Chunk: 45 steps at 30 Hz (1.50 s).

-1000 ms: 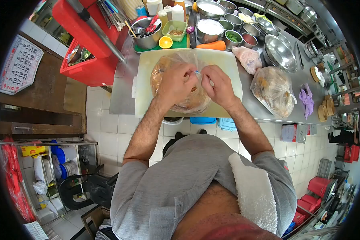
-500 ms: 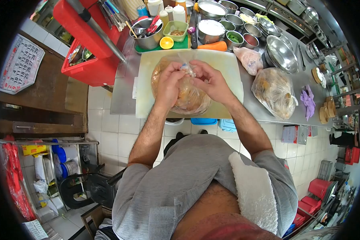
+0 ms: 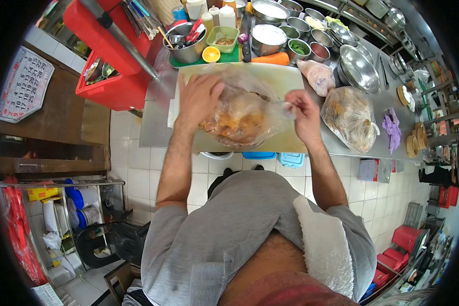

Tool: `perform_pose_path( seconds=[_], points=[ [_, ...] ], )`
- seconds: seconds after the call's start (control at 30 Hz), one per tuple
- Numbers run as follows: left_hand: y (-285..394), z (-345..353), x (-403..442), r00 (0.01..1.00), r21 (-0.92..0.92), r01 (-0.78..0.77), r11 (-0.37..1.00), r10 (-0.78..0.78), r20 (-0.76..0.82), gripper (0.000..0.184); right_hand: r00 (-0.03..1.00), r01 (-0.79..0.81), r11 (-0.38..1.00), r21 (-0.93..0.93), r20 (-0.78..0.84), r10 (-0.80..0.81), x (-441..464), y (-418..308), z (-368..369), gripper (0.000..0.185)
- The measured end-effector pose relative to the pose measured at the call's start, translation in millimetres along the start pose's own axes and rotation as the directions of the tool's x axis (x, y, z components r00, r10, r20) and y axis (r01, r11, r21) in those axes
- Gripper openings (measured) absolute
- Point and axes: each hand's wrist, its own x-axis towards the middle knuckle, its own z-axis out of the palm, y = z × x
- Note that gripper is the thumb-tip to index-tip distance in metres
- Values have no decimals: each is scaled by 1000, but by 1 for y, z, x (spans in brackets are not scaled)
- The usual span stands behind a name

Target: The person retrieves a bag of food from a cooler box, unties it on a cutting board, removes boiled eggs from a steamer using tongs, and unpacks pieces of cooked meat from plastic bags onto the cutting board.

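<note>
A clear plastic bag (image 3: 242,120) with orange-brown food inside lies on the pale cutting board (image 3: 290,137). Over the bag's upper left side is my left hand (image 3: 201,97), its fingers spread and slightly blurred. My right hand (image 3: 305,109) is at the board's right side, fingers closed in a pinch on the gathered end of the bag, which stretches toward it. The exact grip between the fingertips is small and hard to make out.
A second tied bag (image 3: 348,118), a bag of pale pink food (image 3: 317,76) and a purple cloth (image 3: 391,130) lie to the right. Behind the board are a carrot (image 3: 271,59), half an orange (image 3: 211,54), a utensil pot (image 3: 187,51) and several metal bowls. A red bin (image 3: 104,89) stands left.
My hands were together over the bag and have moved apart, left hand leftward and opened, right hand rightward. The bag's gathered end has been drawn to the right.
</note>
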Motion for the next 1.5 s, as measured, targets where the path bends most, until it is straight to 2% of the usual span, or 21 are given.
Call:
perform_pose_path(
  seconds=[0.07, 0.13, 0.2, 0.23, 0.3, 0.37, 0.4, 0.47, 0.5, 0.53, 0.57, 0.73, 0.9, 0.97, 1.0, 1.1, 1.17, 1.33, 1.4, 1.47, 1.5],
  points=[
    [-16, -15, -25, 999, 9, -21, 1000, 20, 45, 20, 997, -59, 998, 22, -47, 60, -18, 22, -23, 32],
    [-28, -36, -50, 989, -135, 74, 988, -55, 136, 17, 997, -74, 961, -267, -57, 61, -36, 42, -39, 31],
    [-35, -52, -66, 976, -203, 151, 968, -114, 184, 16, 991, -120, 976, -181, -79, 107, -49, 43, -36, 28],
    [-37, -57, -73, 990, -205, 136, 969, -127, 57, 19, 983, -164, 982, -95, -96, 155, -55, 44, -35, 26],
    [-38, -56, -77, 987, -203, 127, 971, -144, -69, 23, 996, -71, 995, -72, -60, 66, -54, 45, -32, 39],
    [-40, -44, -70, 837, -739, 109, 665, -462, -293, 43, 992, -44, 990, -132, -122, 28, -51, 2, 1, 82],
    [-47, -37, -68, 837, -738, 111, 665, -463, -291, 43, 992, -46, 990, -131, -121, 30, -54, 9, 7, 82],
    [-64, -13, -73, 905, -419, 361, 833, -422, -59, 65, 988, -154, 901, -404, -71, 137, -62, 42, 18, 117],
    [-72, 8, -87, 861, -475, 491, 730, -491, 136, 65, 989, -146, 903, -404, -64, 131, -69, 65, 26, 117],
    [-78, 33, -100, 785, -496, 616, 612, -523, 330, 66, 966, -257, 950, -180, -37, 254, -77, 90, 35, 111],
    [-74, 53, -111, 749, -555, 646, 524, -576, 328, 58, 931, -365, 930, 51, 18, 365, -79, 103, 41, 105],
    [-58, 84, -117, 672, -720, 573, 392, -728, 138, 41, 940, -333, 941, 64, 99, 326, -73, 108, 50, 88],
    [-107, 122, -114, 774, -884, 406, 233, -602, 197, 40, 954, -282, 893, 350, 7, 298, -66, 112, 49, 83],
    [-105, 119, -99, 680, -896, 383, -225, -588, 438, 43, 975, -184, 955, 231, -83, 208, -66, 118, 51, 83],
    [-100, 118, -93, 691, -887, 399, -234, -559, 458, 43, 970, -178, 958, 227, -121, 209, -69, 124, 51, 83],
    [-75, 99, -67, 736, -892, 448, -51, -546, 401, 47, 947, -231, 919, 321, -144, 288, -67, 126, 43, 81],
    [-42, 74, -55, 719, -793, 574, 206, -590, 367, 50, 924, -215, 776, 593, -133, 358, -62, 85, 32, 80],
    [49, 18, -14, 702, -762, 609, 218, -596, 390, 58, 827, -235, 694, 681, -235, 511, -45, 18, -20, 75],
    [69, 17, 2, 789, -746, 563, 356, -500, 357, 65, 810, -233, 642, 730, -220, 544, -33, 24, -38, 76],
    [58, 55, 6, 922, -608, 373, 701, -351, 162, 67, 770, -159, 798, 582, -433, 469, -20, 50, -47, 68],
    [58, 68, 5, 922, -602, 372, 706, -358, 149, 67, 779, -160, 795, 585, -420, 465, -20, 65, -46, 68]
  ],
)
